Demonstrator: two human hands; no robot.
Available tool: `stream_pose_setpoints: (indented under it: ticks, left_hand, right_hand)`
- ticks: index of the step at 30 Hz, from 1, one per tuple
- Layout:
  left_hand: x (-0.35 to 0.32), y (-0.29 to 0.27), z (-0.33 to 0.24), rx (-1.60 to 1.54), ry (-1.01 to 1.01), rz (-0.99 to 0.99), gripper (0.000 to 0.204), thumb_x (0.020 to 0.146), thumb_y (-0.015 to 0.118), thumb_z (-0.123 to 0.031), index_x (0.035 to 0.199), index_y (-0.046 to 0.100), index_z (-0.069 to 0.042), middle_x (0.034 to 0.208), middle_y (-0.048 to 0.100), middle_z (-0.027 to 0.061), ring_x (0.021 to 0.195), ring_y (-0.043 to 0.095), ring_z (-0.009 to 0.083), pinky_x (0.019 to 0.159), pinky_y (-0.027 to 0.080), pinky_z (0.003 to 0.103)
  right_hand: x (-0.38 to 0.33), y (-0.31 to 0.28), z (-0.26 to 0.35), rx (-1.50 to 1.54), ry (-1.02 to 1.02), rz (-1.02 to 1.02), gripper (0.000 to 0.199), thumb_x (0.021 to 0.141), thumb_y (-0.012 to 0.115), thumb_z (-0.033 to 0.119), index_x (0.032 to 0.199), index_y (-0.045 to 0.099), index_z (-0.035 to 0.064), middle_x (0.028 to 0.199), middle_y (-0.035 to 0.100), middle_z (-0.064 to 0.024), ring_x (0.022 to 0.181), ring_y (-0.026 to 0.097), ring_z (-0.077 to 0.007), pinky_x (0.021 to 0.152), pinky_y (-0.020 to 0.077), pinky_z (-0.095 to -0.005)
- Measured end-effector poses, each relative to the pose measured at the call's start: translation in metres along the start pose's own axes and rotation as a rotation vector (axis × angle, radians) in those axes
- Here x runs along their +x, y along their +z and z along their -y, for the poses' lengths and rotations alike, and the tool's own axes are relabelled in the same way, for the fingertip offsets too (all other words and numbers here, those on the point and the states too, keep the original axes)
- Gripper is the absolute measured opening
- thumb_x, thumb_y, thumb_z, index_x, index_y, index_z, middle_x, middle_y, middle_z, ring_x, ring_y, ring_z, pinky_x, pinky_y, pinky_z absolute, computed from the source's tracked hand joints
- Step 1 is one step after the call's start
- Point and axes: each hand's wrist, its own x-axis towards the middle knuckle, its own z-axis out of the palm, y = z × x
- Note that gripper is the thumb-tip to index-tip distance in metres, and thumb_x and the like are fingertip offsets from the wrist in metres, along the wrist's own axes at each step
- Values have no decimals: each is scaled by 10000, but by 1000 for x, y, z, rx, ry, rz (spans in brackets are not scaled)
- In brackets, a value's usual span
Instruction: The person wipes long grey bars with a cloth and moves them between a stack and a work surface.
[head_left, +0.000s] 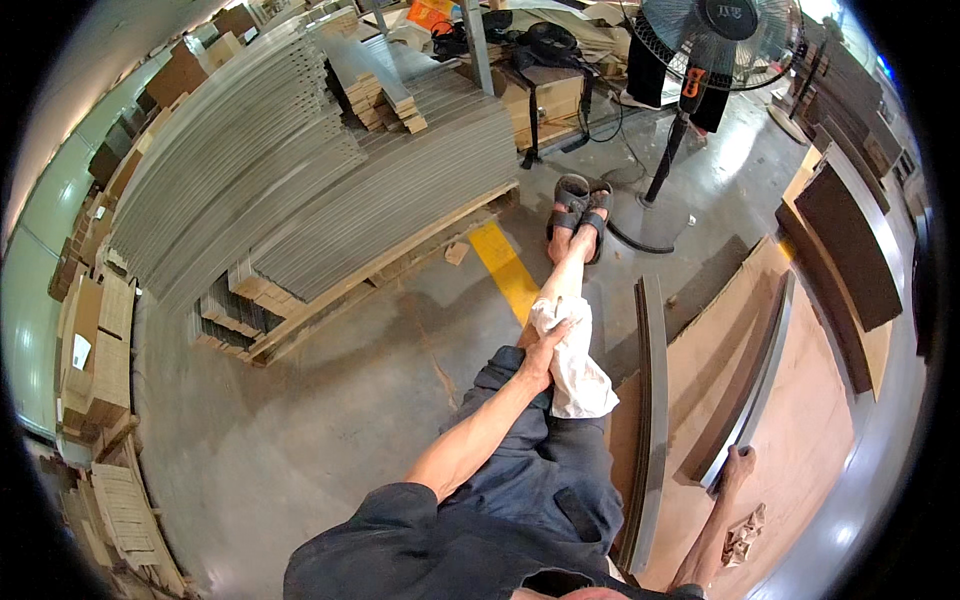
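1. Right hand (738, 466), lower right of the frame, rests with its fingers curled on the end of a curved grey strip (748, 400), steadying it on the brown board (800, 450).
2. Left hand (541, 357), at centre, presses a white cloth (575, 370) against the outstretched leg, fingers closed over it.

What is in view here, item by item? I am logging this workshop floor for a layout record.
metal strips: many, grey, stacked on a wooden pallet, upper left
cardboard pieces: several stacks, tan, far left
yellow floor line: one, centre
pedestal fan: one, black, top right
dark panels: several, brown, right
cardboard sheet: one, tan, lower right
curved metal strips: two, grey, on the sheet
white cloth: one, on the leg
sandals: two, dark, on the feet
left hand: on the cloth
right hand: fingers touching the right strip's end
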Motion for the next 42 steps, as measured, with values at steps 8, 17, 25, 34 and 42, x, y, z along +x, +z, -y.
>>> stream_pose_setpoints:
  ticks: [8, 17, 25, 34, 42]
  left_hand:
    - [5, 10, -7, 41, 36, 130, 483, 928, 597, -316, 1304, 483, -36, 1128, 635, 129, 963, 652, 277, 833, 539, 403]
    - [64, 23, -165, 107, 203, 440, 745, 839, 506, -607, 1178, 555, 54, 1065, 646, 201, 962, 621, 316, 886, 485, 473]
    - [76, -29, -291, 60, 323, -8, 389, 831, 649, -197, 1165, 550, -23, 1075, 633, 117, 1003, 617, 268, 915, 495, 452]
    - [10, 37, -191, 126, 223, 307, 350, 819, 577, -252, 1115, 558, -66, 1049, 624, 91, 958, 596, 239, 883, 502, 440]
    - [-71, 103, -27, 44, 142, 385, 400, 810, 583, -48, 1195, 477, -42, 1051, 600, 124, 1005, 593, 269, 945, 462, 443]
  right_hand:
    - [-154, -34, 89, 124, -163, 157, 461, 677, 676, 149, 1084, 561, -33, 890, 532, -151, 826, 527, -279, 769, 449, -384]
    - [-212, -58, 216, 333, -665, 683, 568, 712, 711, 174, 1213, 518, -12, 1094, 529, -197, 989, 571, -361, 844, 497, -418]
    - [-200, -76, 212, 315, -897, 694, 670, 747, 707, 170, 1327, 433, -24, 1133, 500, -213, 981, 569, -354, 817, 521, -396]
    - [-190, -49, 249, 332, -968, 589, 681, 747, 711, 168, 1324, 414, -38, 1086, 484, -208, 883, 571, -349, 728, 516, -396]
    - [-159, -19, 297, 440, -862, 420, 701, 704, 714, 142, 1332, 449, -23, 1129, 523, -224, 976, 577, -368, 820, 512, -415]
